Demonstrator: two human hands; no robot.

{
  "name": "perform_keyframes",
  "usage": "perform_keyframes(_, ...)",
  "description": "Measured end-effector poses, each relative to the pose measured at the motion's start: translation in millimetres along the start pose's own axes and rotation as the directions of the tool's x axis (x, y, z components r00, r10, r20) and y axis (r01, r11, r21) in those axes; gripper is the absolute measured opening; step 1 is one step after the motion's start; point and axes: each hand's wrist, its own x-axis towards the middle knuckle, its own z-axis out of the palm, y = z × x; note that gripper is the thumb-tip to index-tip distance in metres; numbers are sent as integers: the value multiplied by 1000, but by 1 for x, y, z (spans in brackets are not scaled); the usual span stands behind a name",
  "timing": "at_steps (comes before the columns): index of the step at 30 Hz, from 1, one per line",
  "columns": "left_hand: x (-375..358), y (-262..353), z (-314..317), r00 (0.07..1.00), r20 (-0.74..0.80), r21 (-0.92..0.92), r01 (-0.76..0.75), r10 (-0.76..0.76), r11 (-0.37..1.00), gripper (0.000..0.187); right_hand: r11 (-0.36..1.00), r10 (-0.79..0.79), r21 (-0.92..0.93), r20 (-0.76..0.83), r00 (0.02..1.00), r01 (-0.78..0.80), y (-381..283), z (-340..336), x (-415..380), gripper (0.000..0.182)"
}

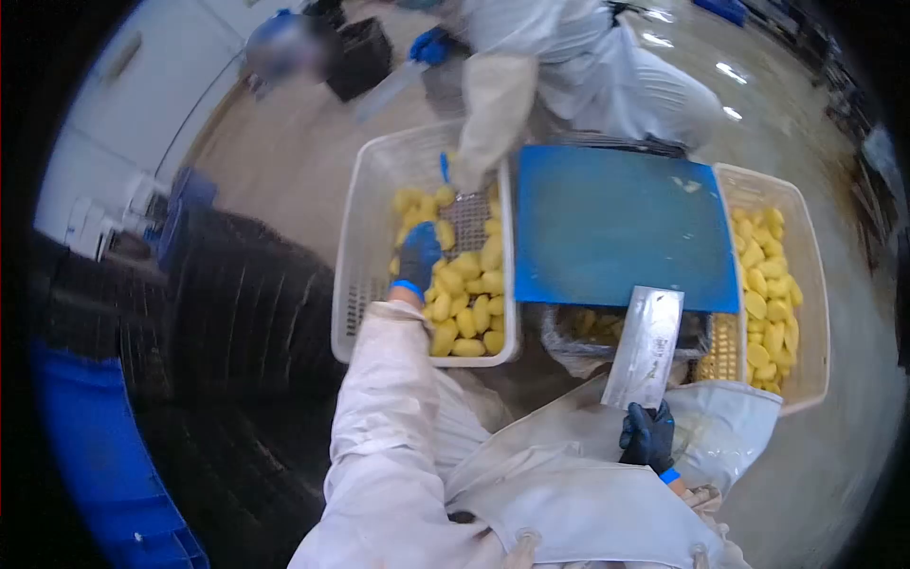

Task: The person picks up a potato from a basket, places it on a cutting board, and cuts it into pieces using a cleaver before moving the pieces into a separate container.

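Note:
My left hand [419, 258], in a dark blue glove, reaches into the left white basket [345, 275] among peeled yellow potatoes [466, 275]. Its fingertips are at the potatoes, and whether they grip one cannot be made out. Low at the right, my right hand [648, 436], gloved too, is closed round the handle of a wide cleaver [646, 346]. The blade points up, over the front edge of a blue cutting board [621, 228] that bears a few small scraps.
A second basket [815, 332] of potatoes stands right of the board. Under the board's front edge is a plastic-lined container [569, 343]. Opposite, a co-worker in white [569, 76] has one sleeve over the left basket. Black crates [237, 313] stand at the left.

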Motion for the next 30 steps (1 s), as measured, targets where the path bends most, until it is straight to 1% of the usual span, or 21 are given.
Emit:
perform_keyframes(1, -22, -24, -34, 903, 163, -169, 422, -397, 891, 35, 999, 11, -32, 15, 1000, -11, -2, 7, 1, 17)
perform_keyframes(2, -58, -78, -45, 998, 43, 295, 40, -55, 955, 31, 998, 25, -65, 25, 999, -23, -3, 13, 1, 18)
perform_keyframes(3, -81, -93, -63, 967, 68, 251, 221, -244, 943, 27, 995, 42, -90, 37, 998, -38, -5, 19, 1, 18)
perform_keyframes(5, -121, -135, -59, 603, 284, -240, 797, -745, 554, 23, 995, 38, -97, -1, 999, -38, -6, 25, 4, 20)
perform_keyframes(8, -159, -144, -55, 697, 524, 322, 368, -489, 872, 28, 989, 21, -148, -29, 999, -25, -5, 39, 10, 19)
perform_keyframes(9, -179, -166, -32, 692, 527, 320, 376, -494, 869, 28, 983, -9, -184, -67, 998, -4, -4, 44, 14, 18)
perform_keyframes(11, -204, -203, 22, 486, 589, -46, 818, -646, 573, 26, 988, -23, -154, -57, 998, 14, 5, 43, 24, 16)
perform_keyframes(13, -204, -203, 49, 337, 651, 51, 874, -680, 483, 41, 982, 75, -168, -59, 995, -84, 7, 43, 31, 16)
perform_keyframes(15, -221, -217, 87, 722, 474, 55, 548, -505, 835, 58, 983, 109, -138, -113, 988, -124, 2, 54, 30, 16)
perform_keyframes(16, -152, -118, 21, 558, 461, -198, 822, -690, 533, 74, 986, 113, -101, -156, 981, -130, 2, 58, 30, 16)
perform_keyframes(17, -147, -163, 73, 557, 464, -199, 823, -689, 531, 74, 989, 119, -64, -198, 973, -134, 5, 60, 31, 15)
perform_keyframes(19, -225, -203, 151, 531, 104, 122, 833, -841, 540, 82, 982, 137, -100, -223, 965, -163, 11, 58, 39, 14)
perform_keyframes(20, -145, -125, 103, 157, 146, -78, 986, -977, 147, 87, 981, 141, -99, -217, 966, -166, 8, 62, 36, 14)
perform_keyframes(21, -137, -108, 109, 141, 104, -41, 990, -984, 138, 89, 981, 141, -102, -206, 968, -165, 7, 64, 36, 13)
perform_keyframes(22, -153, -117, 147, 227, 88, -506, 849, -970, 153, 87, 979, 124, -136, -195, 973, -152, 7, 65, 36, 13)
perform_keyframes(23, -172, -138, 183, 523, 205, 58, 837, -828, 543, 82, 977, 132, -141, -194, 972, -161, 9, 66, 37, 13)
perform_keyframes(24, -101, -72, 147, 380, 156, -284, 901, -912, 327, 81, 976, 153, -123, -206, 967, -180, 10, 67, 39, 12)
perform_keyframes(26, -105, -75, 193, 688, 75, 186, 702, -722, 688, 69, 975, 160, -114, -224, 961, -188, 12, 67, 38, 12)
perform_keyframes(27, -98, -82, 199, 970, -34, 631, 209, -243, 747, 65, 970, 152, -161, -192, 970, -183, 11, 64, 37, 11)
perform_keyframes(29, -74, -78, 195, 988, 89, 396, 80, -125, 915, 62, 962, 141, -210, -156, 978, -172, 12, 62, 40, 10)
perform_keyframes(30, -55, -62, 180, 947, 200, 121, 232, -253, 965, 62, 963, 148, -205, -148, 978, -177, 14, 61, 39, 10)
